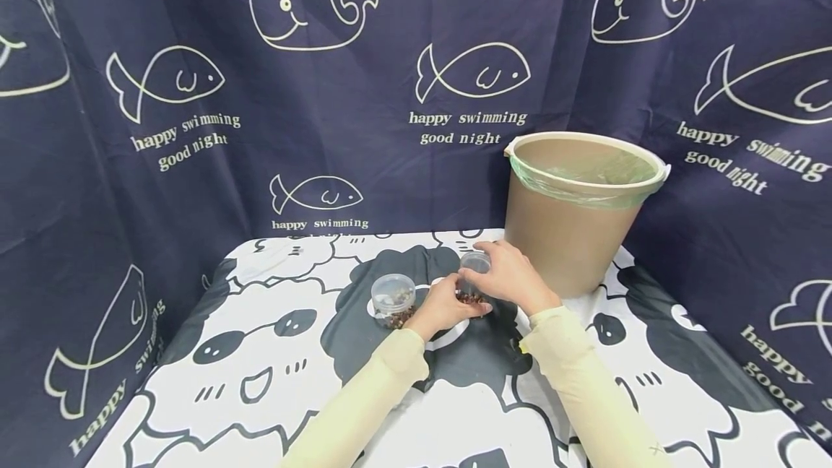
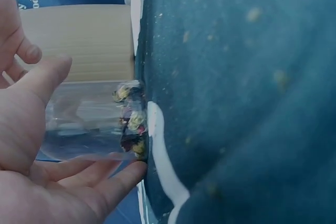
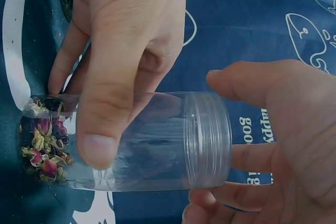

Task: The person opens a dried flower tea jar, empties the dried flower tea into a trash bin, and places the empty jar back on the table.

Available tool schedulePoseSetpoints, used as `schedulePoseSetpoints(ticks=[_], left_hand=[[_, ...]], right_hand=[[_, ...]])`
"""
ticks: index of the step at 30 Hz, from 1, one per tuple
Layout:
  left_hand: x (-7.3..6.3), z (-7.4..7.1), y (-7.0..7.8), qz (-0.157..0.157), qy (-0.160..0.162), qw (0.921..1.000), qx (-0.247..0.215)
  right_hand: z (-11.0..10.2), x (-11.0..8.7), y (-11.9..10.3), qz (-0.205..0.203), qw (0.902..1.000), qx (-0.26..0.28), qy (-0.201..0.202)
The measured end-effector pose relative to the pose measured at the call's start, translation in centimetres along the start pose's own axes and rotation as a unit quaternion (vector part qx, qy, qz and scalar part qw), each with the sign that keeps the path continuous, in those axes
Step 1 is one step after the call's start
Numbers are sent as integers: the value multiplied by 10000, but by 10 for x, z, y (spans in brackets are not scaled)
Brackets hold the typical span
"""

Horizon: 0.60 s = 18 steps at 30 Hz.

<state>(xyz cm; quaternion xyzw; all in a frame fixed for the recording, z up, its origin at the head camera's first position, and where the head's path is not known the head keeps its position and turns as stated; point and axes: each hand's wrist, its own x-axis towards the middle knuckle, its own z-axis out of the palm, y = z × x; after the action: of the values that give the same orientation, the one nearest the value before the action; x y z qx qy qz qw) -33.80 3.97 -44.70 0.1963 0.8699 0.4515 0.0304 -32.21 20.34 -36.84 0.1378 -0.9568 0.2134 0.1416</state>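
Observation:
A clear plastic jar (image 3: 157,140) with dried rosebuds (image 3: 47,156) at its bottom stands upright on the cloth. My left hand (image 1: 445,305) grips its lower body, thumb on one side and fingers on the other. Around its clear ribbed lid (image 3: 209,140) curl the fingers of my right hand (image 1: 513,276); in the right wrist view the thumb lies just off the rim. The left wrist view shows the jar (image 2: 86,119) between my left thumb and fingers. To the left stands a second clear jar (image 1: 393,295) with similar dried flowers, partly behind my left hand.
A tall beige bin (image 1: 565,237) with a green liner bag (image 1: 552,192) stands behind my right hand. A black-and-white cartoon cloth (image 1: 260,352) covers the table, with small crumbs on its dark patch in the left wrist view. Dark blue printed curtains (image 1: 390,157) enclose the back and sides.

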Motion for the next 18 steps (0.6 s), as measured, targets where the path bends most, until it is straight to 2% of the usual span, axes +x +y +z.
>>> schedulePoseSetpoints(ticks=[7,18], left_hand=[[1,-1,-1,46,135,9993,-334],[0,-12,5,105,185,9997,72]], right_hand=[[0,1,3,-76,10000,35,54],[-11,3,8,134,9992,318,191]])
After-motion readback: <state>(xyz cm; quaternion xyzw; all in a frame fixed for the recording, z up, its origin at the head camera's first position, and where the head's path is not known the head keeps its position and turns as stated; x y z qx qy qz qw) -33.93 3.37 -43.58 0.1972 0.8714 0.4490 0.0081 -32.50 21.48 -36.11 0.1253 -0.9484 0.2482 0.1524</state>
